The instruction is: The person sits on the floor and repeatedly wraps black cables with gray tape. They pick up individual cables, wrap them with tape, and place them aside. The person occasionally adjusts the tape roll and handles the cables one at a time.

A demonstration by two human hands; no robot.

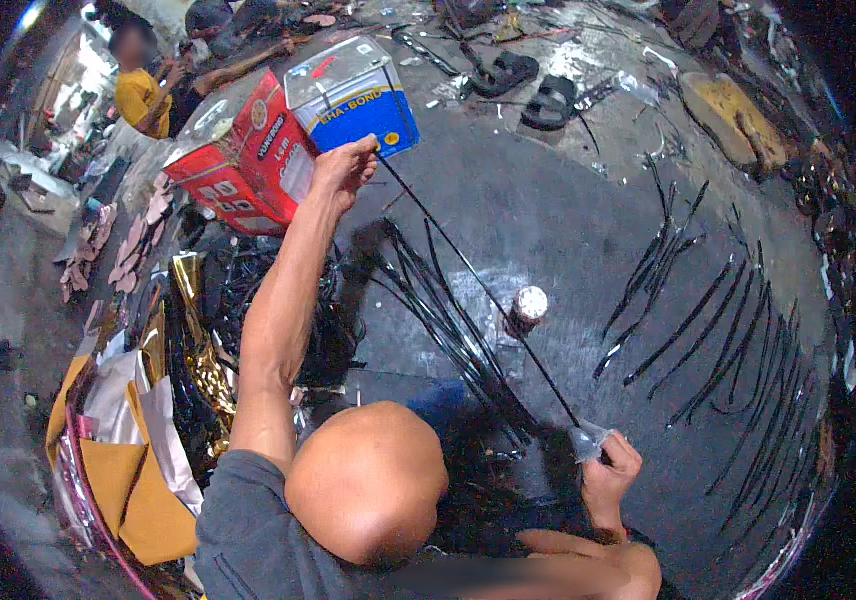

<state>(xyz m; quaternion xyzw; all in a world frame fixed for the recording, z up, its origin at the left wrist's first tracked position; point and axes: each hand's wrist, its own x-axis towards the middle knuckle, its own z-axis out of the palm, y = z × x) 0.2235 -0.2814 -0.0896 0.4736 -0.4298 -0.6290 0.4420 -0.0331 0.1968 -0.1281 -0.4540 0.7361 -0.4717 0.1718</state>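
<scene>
A long thin black strip is stretched in a straight slanting line between my two hands. My left hand, arm held out far, pinches its upper end in front of the blue and white tin. Close to my body, my right hand is closed on a crumpled piece of clear plastic, which the strip's lower end runs into. Beneath the strip lies a bundle of black strips on the dark floor. A small round container with a whitish, stained top stands just right of the strip.
Many black strips lie spread out on the right. A red box stands beside the tin. Folded tan and shiny gold sheets lie at left. Black sandals sit farther off. Another person in yellow is at upper left.
</scene>
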